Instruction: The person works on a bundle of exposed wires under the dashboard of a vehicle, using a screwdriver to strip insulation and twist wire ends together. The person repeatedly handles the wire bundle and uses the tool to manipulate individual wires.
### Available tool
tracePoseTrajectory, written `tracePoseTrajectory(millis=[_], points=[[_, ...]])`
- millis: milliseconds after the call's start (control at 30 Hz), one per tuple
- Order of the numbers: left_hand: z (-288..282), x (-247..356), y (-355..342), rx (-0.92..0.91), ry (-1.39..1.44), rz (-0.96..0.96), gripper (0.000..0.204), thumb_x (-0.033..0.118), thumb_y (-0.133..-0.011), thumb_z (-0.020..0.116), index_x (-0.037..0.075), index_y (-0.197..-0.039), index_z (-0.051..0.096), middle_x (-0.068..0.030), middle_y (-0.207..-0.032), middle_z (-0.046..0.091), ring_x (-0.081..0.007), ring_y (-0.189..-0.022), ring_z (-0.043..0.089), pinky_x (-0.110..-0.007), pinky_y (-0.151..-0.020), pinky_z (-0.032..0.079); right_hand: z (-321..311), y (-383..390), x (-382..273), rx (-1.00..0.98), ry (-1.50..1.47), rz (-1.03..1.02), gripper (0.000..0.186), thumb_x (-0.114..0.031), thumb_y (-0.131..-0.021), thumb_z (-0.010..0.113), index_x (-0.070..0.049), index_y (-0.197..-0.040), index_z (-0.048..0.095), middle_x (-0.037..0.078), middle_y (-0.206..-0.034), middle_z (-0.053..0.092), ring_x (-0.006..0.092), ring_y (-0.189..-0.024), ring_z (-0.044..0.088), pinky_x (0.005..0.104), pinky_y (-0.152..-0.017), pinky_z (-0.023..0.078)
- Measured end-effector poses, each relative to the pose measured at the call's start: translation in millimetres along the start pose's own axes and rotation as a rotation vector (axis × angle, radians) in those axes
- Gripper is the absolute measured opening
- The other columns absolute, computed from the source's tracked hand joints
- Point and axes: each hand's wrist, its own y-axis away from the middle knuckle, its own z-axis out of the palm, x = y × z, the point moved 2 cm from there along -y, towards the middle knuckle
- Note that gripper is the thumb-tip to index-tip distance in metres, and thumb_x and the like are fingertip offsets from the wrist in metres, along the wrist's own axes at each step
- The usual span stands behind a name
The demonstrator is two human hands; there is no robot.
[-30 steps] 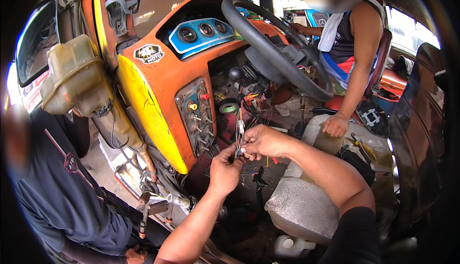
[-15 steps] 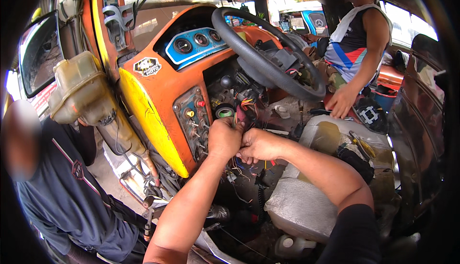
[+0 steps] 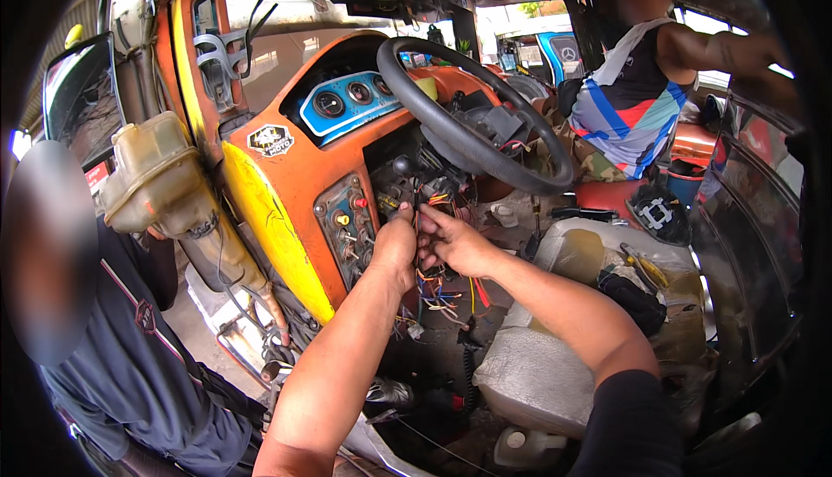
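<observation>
**Below the steering wheel, your hands meet at wires with loose ends hanging**

Beside the open cavity of the orange dashboard (image 3: 286,184), you have both hands at the wires (image 3: 438,291), under the steering wheel (image 3: 513,170) and just right of the switch panel (image 3: 347,234). Your left hand (image 3: 395,245) is curled closed, thumb up, and appears to have hold of the upper part of the bundle; its fingertips are hidden. Your right hand (image 3: 459,245) comes in from the other side with its fingers (image 3: 437,217) bent and the index finger reaching toward your left thumb. You may have a strand pinched there, but it is too small and too covered to tell.

Judging by how things lie, the work looks partway and well short of finished. What seems done is that the wires are out in the open and gathered between your hands. What seems left is plenty: several coloured ends hang below your hands, with a red lead (image 3: 482,293) dangling to their right and no joint visible on any of them. More orange and yellow strands (image 3: 440,201) show above your right hand; whether those are connected cannot be made out.

On the silvery padded cover (image 3: 530,373) to your right, a yellow-handled tool (image 3: 648,271) lies near a black cloth (image 3: 633,299), both well apart from your hands.
</observation>
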Motion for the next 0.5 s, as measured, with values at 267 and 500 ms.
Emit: tracePoseTrajectory(millis=[267, 500], points=[[-6, -8, 7, -0.062, -0.072, 0.086, 0.032, 0.031, -0.113, 0.050, 0.010, -0.097, 0.066, 0.0010, -0.078, 0.057, -0.0138, -0.068, 0.054, -0.033, -0.063, 0.050, 8, -2, -17, 0.007, 0.208, 0.053, 0.045, 0.020, -0.091, 0.052, -0.001, -0.130, 0.059, 0.008, -0.099, 0.064, 0.0197, -0.087, 0.071, 0.0356, -0.065, 0.058], [-15, -31, -11, 0.239, -0.725, 0.665, 0.036, 0.027, -0.110, 0.059, -0.007, -0.114, 0.070, -0.0330, -0.103, 0.075, -0.0504, -0.105, 0.073, -0.054, -0.090, 0.055, 7, 21, -93, 0.118, 1.028, -0.141, 0.030, -0.004, -0.092, 0.068, 0.004, -0.121, 0.070, 0.029, -0.104, 0.075, 0.0423, -0.103, 0.076, 0.0497, -0.088, 0.059]])
